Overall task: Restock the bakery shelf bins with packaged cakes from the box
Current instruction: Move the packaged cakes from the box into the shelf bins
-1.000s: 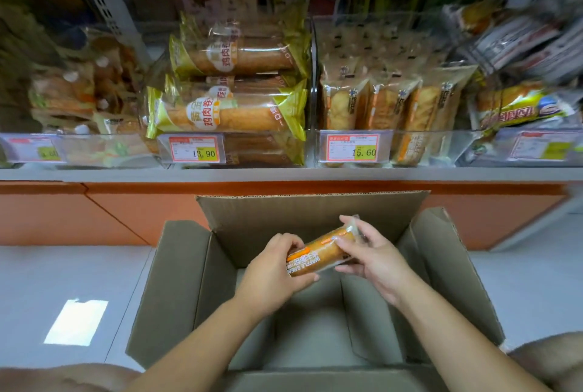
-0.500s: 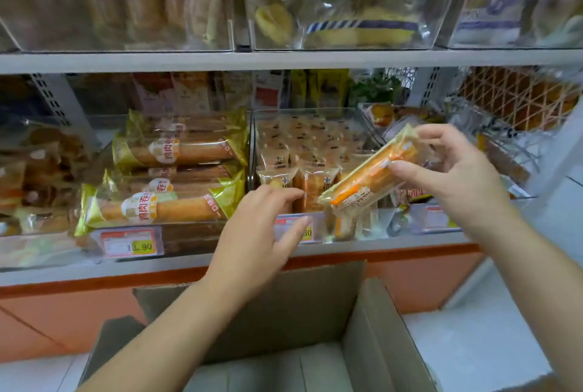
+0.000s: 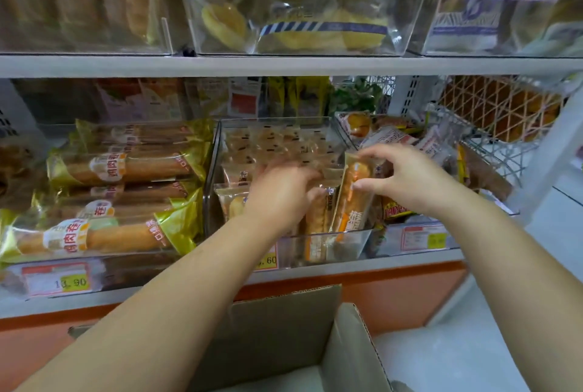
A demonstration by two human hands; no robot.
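Note:
A packaged cake (image 3: pixel 352 199) in a clear wrapper with orange print stands nearly upright at the right front of the clear middle bin (image 3: pixel 318 241). My right hand (image 3: pixel 407 180) pinches its top end between thumb and fingers. My left hand (image 3: pixel 280 196) is blurred and reaches into the same bin, its fingers pressing against the packaged cakes standing there. The open cardboard box (image 3: pixel 353 347) sits below the shelf at the bottom of the view; its inside is mostly out of frame.
Yellow-wrapped long rolls (image 3: pixel 123 202) fill the bin to the left. A bin of mixed packets (image 3: pixel 394 139) and a wire basket (image 3: pixel 492 126) lie to the right. The upper shelf (image 3: pixel 284 64) carries clear bins with price tags overhead. Orange shelf base (image 3: pixel 394 290) runs behind the box.
My right hand has carried the cake from above the box up to the shelf and lowered it into the middle bin. My left hand let go of it and moved into the bin.

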